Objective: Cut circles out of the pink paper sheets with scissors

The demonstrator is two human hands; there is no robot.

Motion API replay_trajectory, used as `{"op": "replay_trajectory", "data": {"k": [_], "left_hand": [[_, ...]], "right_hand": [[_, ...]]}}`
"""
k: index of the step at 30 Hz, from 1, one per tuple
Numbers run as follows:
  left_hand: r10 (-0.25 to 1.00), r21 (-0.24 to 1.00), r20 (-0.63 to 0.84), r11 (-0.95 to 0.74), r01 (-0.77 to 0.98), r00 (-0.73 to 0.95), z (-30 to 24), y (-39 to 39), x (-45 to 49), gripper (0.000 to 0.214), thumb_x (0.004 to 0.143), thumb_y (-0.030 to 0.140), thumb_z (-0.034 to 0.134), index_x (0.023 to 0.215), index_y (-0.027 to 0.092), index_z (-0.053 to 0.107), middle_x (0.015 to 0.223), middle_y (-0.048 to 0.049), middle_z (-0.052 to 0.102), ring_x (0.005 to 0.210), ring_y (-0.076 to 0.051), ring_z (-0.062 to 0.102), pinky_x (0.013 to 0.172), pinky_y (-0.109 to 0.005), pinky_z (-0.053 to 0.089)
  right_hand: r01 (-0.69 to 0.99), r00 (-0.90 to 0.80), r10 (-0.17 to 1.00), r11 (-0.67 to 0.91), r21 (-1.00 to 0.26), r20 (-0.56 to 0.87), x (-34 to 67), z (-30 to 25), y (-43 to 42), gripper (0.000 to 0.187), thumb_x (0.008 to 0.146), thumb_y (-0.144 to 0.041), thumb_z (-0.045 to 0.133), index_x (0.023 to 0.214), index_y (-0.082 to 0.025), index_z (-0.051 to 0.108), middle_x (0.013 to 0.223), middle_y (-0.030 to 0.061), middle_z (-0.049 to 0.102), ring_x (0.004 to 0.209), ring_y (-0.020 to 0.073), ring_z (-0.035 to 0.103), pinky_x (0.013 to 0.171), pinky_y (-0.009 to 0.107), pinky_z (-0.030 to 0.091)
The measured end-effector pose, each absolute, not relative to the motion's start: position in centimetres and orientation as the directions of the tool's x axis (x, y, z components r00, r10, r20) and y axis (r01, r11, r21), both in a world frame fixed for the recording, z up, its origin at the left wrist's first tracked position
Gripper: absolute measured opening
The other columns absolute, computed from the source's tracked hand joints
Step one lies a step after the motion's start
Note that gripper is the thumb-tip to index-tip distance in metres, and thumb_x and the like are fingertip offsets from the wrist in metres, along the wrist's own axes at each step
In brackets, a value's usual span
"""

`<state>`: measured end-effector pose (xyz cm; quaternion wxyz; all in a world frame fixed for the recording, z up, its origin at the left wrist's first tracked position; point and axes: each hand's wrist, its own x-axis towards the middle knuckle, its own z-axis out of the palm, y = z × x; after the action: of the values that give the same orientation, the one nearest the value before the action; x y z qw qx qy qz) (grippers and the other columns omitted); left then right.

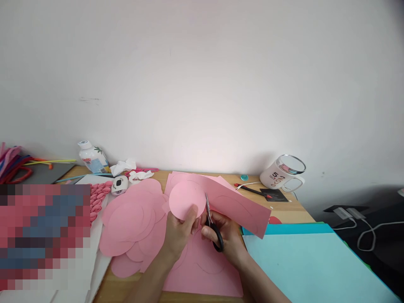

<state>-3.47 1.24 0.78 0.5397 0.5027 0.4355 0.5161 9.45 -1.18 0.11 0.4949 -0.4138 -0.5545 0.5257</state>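
Between the thumb and fingers of my left hand (181,233) is a pink paper circle (186,198), mostly cut round. A strip of pink paper (238,202) with a drawn curve extends from it to the right. My right hand (225,231) is closed around black-handled scissors (216,237), whose blades point up at the circle's right edge. Below both hands lies a pink sheet (205,282) with drawn circle outlines. Left of it, cut pink circles (126,223) lie in an overlapping pile.
At the back stand a white bottle (94,158) and a white mug (280,174). A black pen (252,190) lies near the mug. Light blue sheets (309,261) cover the right front. Crumpled tissues (123,167) and pink braided pieces (98,198) sit left. Part of the left is pixelated.
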Motion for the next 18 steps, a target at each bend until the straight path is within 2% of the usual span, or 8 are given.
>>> {"op": "replay_trajectory", "data": {"k": [5, 10, 13, 18], "left_hand": [[0.995, 0.992, 0.055, -0.044, -0.121, 0.087, 1.0, 1.2, -3.4, 0.037, 0.074, 0.035, 0.061, 0.046, 0.018, 0.044, 0.039, 0.0049, 0.042, 0.038, -0.008, 0.040, 0.040, -0.022, 0.036], [1.000, 0.998, 0.011, -0.010, -0.069, 0.022, 1.2, 1.1, -3.5, 0.028, 0.068, 0.033, 0.066, 0.052, 0.018, 0.048, 0.043, 0.0056, 0.044, 0.040, -0.008, 0.041, 0.039, -0.021, 0.037], [1.000, 0.999, 0.000, 0.001, -0.048, 0.021, 1.4, 1.0, -3.5, 0.027, 0.067, 0.032, 0.067, 0.053, 0.019, 0.048, 0.042, 0.0064, 0.043, 0.040, -0.008, 0.040, 0.040, -0.021, 0.038], [0.999, 0.999, -0.017, 0.018, -0.042, 0.027, 1.4, 0.8, -3.5, 0.026, 0.067, 0.033, 0.066, 0.054, 0.018, 0.049, 0.042, 0.0061, 0.043, 0.041, -0.008, 0.040, 0.040, -0.021, 0.039]], "right_hand": [[-0.095, -0.194, 0.969, 0.139, -0.986, 0.155, 9.3, 0.3, -1.1, 0.031, 0.072, -0.047, 0.070, 0.070, -0.018, 0.059, 0.062, -0.0007, 0.054, 0.053, 0.0114, 0.041, 0.048, 0.023, 0.034], [-0.161, -0.185, 0.960, 0.179, -0.970, 0.208, 9.4, -0.1, -1.0, 0.028, 0.070, -0.043, 0.074, 0.073, -0.020, 0.060, 0.062, -0.0031, 0.050, 0.057, 0.0121, 0.043, 0.056, 0.024, 0.038], [-0.203, -0.205, 0.954, 0.176, -0.963, 0.218, 9.5, -0.5, -1.0, 0.028, 0.070, -0.043, 0.074, 0.080, -0.021, 0.060, 0.065, -0.0022, 0.053, 0.060, 0.0140, 0.047, 0.059, 0.025, 0.040], [-0.191, -0.195, 0.955, 0.185, -0.964, 0.222, 9.6, -1.0, -0.9, 0.029, 0.070, -0.044, 0.074, 0.081, -0.021, 0.061, 0.067, -0.0015, 0.055, 0.062, 0.0147, 0.049, 0.062, 0.026, 0.041]]}}
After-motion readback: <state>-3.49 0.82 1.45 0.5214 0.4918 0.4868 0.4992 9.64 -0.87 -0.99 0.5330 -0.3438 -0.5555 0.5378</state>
